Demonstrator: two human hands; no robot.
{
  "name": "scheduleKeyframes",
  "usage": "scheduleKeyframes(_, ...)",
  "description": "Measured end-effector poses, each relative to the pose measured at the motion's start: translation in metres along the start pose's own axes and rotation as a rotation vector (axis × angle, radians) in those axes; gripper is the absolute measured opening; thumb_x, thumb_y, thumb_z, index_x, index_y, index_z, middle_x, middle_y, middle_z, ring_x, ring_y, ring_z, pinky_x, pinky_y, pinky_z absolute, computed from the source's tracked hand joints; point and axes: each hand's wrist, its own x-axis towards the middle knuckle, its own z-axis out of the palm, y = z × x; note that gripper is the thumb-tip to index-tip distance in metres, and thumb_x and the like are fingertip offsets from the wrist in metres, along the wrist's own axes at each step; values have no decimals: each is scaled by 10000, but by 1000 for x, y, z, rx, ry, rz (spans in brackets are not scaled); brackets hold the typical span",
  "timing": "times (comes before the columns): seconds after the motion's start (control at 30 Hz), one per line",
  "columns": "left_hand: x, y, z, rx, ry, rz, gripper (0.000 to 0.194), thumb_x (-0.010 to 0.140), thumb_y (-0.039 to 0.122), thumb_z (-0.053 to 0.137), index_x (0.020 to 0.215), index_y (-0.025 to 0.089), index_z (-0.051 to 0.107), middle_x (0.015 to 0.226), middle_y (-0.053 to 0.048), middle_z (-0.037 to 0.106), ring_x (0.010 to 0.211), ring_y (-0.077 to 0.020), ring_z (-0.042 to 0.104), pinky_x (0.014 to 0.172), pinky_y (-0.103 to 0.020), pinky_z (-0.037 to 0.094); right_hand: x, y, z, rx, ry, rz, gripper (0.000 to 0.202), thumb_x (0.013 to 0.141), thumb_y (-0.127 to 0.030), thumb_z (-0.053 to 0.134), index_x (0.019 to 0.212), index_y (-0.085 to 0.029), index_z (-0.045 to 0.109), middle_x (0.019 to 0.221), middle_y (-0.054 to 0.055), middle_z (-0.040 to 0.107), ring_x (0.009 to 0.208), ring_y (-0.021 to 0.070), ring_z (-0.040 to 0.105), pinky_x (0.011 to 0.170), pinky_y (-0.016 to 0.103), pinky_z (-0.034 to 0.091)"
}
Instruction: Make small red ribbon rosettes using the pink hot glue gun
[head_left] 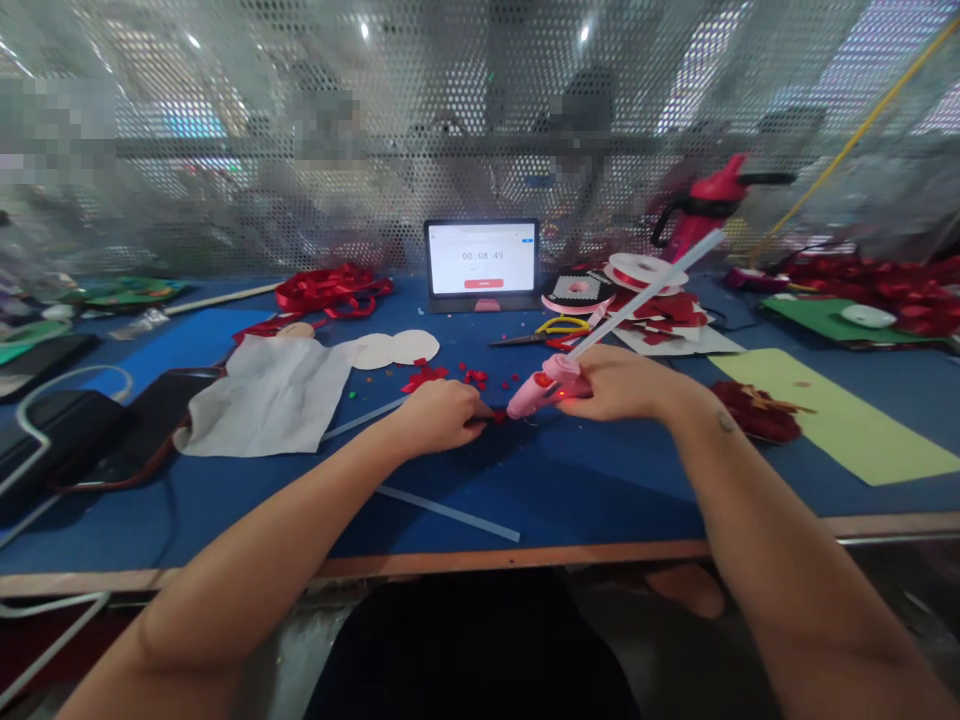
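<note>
My right hand [611, 383] is wrapped round a pink hot glue gun [544, 388], its nozzle pointing left and down. A long translucent glue stick [645, 295] sticks up out of the gun's back. My left hand [446, 415] is closed in a pinch on a small dark red piece [498, 416], which lies right at the nozzle; whether they touch I cannot tell. Small red scraps [474, 377] and a red ribbon piece [424, 377] lie just beyond my left hand. Loose glue sticks [450, 513] rest on the blue table near it.
Behind my hands stand a tablet [482, 262] showing a timer, scissors [559, 328] and ribbon spools [577, 290]. White cloth [266, 395], white discs [409, 347] and a phone [142, 425] lie left. Yellow card [862, 415] and a dark red bundle [757, 412] lie right.
</note>
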Motion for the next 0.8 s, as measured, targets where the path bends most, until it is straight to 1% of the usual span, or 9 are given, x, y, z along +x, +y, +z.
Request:
scheduleKeyframes(0.2, -1, 3, -2, 6, -27, -21, 289, 791, 248, 489, 1020, 263, 664, 895, -36, 675, 810, -193, 622, 614, -244, 429, 2, -4, -5, -113, -32, 45, 161, 704, -325, 558, 619, -204, 623, 636, 12, 597, 630, 153, 528, 580, 261, 350)
scheduleKeyframes(0.3, -2, 3, -4, -12, -28, -28, 289, 790, 236, 487, 1016, 261, 666, 920, -33, 677, 822, -193, 625, 615, -245, 433, 0, 8, -2, -64, -4, 8, 162, 724, -322, 538, 688, -194, 631, 630, 3, 590, 600, 136, 525, 576, 255, 373)
scheduleKeyframes(0.37, -2, 3, -4, -11, -23, -16, 290, 794, 237, 483, 1018, 266, 665, 923, -31, 679, 825, -196, 626, 621, -251, 439, -1, 22, 3, 29, 120, 36, 186, 714, -347, 556, 770, -186, 631, 642, 0, 594, 594, 134, 529, 566, 253, 394)
scheduleKeyframes(0.43, -1, 3, -3, 1, -23, -8, 290, 801, 246, 478, 1022, 266, 665, 908, -35, 681, 811, -201, 627, 624, -262, 445, 0, 38, 11, 104, 289, 128, 289, 698, -394, 582, 878, -173, 623, 707, 21, 616, 652, 163, 555, 595, 282, 429)
scheduleKeyframes(0.47, -1, 2, -3, 5, -24, -7, 289, 804, 249, 477, 1022, 262, 666, 901, -38, 681, 805, -203, 626, 626, -266, 447, 2, 45, 15, 136, 343, 163, 336, 707, -412, 578, 935, -167, 616, 751, 35, 628, 698, 180, 569, 628, 303, 445)
scheduleKeyframes(0.53, 0, 2, -2, 3, -21, -5, 284, 809, 252, 477, 1018, 252, 669, 899, -42, 679, 809, -204, 623, 635, -271, 452, 7, 54, 24, 175, 382, 210, 339, 722, -431, 561, 913, -157, 620, 790, 56, 636, 740, 197, 581, 675, 337, 458)
scheduleKeyframes(0.6, 0, 3, -2, -12, -13, -4, 280, 811, 249, 479, 1018, 254, 669, 900, -41, 675, 815, -198, 620, 647, -269, 454, 14, 59, 32, 185, 368, 247, 324, 725, -444, 555, 853, -154, 621, 759, 63, 631, 719, 201, 585, 658, 341, 462)
scheduleKeyframes(0.7, -1, 4, -3, -24, -12, 2, 285, 813, 246, 480, 1032, 263, 662, 884, -39, 669, 800, -183, 616, 650, -258, 451, 24, 59, 42, 143, 348, 280, 319, 721, -448, 558, 839, -157, 613, 736, 67, 627, 717, 212, 593, 640, 335, 460)
scheduleKeyframes(0.8, -1, 3, -3, -17, -17, 9, 287, 814, 244, 477, 1034, 266, 661, 876, -36, 668, 791, -174, 614, 646, -247, 444, 27, 60, 46, 116, 248, 359, 350, 742, -491, 526, 773, -151, 602, 619, 58, 595, 610, 195, 584, 583, 315, 445)
